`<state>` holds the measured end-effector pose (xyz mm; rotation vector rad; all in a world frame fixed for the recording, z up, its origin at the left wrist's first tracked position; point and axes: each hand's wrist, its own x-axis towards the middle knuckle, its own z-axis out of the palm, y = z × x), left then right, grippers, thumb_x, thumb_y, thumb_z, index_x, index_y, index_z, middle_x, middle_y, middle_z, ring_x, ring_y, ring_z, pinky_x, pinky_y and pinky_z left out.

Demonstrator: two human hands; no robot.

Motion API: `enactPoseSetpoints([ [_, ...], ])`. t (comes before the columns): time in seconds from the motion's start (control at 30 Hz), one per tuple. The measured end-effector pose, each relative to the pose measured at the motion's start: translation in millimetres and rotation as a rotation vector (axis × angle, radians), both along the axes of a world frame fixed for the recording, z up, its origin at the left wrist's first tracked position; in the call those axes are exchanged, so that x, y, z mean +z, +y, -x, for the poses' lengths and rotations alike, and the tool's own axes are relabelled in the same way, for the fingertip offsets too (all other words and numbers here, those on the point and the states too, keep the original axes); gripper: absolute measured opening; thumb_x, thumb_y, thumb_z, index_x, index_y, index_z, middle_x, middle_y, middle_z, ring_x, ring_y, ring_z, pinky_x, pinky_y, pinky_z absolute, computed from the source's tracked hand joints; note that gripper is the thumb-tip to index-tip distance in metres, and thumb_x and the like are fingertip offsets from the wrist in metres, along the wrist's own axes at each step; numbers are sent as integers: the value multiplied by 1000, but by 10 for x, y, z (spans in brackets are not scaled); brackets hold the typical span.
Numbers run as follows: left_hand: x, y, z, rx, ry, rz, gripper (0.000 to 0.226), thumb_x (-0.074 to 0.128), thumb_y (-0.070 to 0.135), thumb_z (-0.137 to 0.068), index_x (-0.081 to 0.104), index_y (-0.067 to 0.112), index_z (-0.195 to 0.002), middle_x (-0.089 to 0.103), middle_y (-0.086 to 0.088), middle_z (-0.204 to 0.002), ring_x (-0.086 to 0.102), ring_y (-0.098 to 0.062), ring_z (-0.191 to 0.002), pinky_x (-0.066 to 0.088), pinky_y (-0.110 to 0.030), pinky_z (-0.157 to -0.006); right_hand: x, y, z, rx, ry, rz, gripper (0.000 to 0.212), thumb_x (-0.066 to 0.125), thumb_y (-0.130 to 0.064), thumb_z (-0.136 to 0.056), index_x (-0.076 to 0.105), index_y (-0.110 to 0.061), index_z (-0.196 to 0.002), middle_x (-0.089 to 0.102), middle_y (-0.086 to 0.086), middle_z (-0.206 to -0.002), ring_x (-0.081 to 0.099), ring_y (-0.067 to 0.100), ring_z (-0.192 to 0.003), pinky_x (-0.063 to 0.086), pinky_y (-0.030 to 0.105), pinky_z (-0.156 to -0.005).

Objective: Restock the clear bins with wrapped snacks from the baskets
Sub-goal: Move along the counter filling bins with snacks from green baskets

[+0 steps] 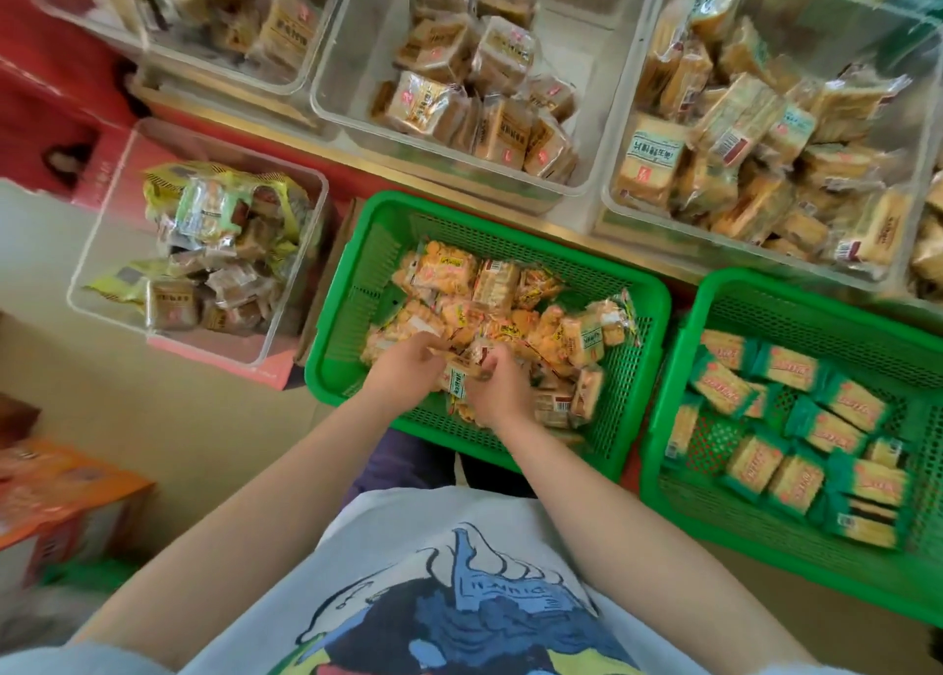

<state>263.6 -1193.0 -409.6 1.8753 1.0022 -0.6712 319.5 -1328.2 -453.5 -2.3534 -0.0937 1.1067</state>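
Left hand (pixel 403 368) and right hand (pixel 497 388) curl around light, crinkly, slippery orange plastic-wrapped cracker packets (pixel 515 312) beneath them; best gripped across the body.

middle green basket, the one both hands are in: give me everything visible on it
The green basket looks like moulded plastic, rectangular, with perforated mesh walls and floor and a solid rolled rim. It sits upright on the floor, in front of the clear bins and close beside a second green basket. It is partly filled with orange-wrapped snacks. The left hand and right hand both reach in, gathering packets near its front.
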Motion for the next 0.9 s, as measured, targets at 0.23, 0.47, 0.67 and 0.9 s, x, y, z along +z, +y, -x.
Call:
enactPoseSetpoints([
  [0.23,268,-7,-249,249,-152,117,41,61,39,-95,54,22,-133,61,1,-122,62,-14,-97,51,-26,-73,619,-198,-576,-365,303,-251,24,72,-25,-89,56,-20,-107,66,2,-104,68,21,-89,60,48,-83],
  [0.47,998,-317,-1116,333,-468,311,38,74,29,-89,60,22,-124,72,-3,-99,73,-16,-80,62,-38,-76,1345,-456,-1104,-338,-23,-470,22,69,-30,-93,60,-23,-112,63,-6,-112,60,8,-102,49,20,-85],
  [0.67,1335,-525,-1726,170,-617,159,46,72,42,-87,59,24,-128,71,-2,-100,70,-18,-93,58,-41,-87,1762,-590,-1400,-40,-587,-376,50,72,-32,-89,48,-24,-133,52,-13,-126,49,7,-116,44,29,-99],
  [0.9,1071,-528,-1767,-454,-522,-434,72,54,44,-99,22,16,-157,16,-4,-165,12,-21,-152,9,-34,-122,1867,-821,-2289,-316,-912,-142,34,63,-30,-96,50,-14,-123,58,4,-122,59,21,-102,51,32,-75],
])
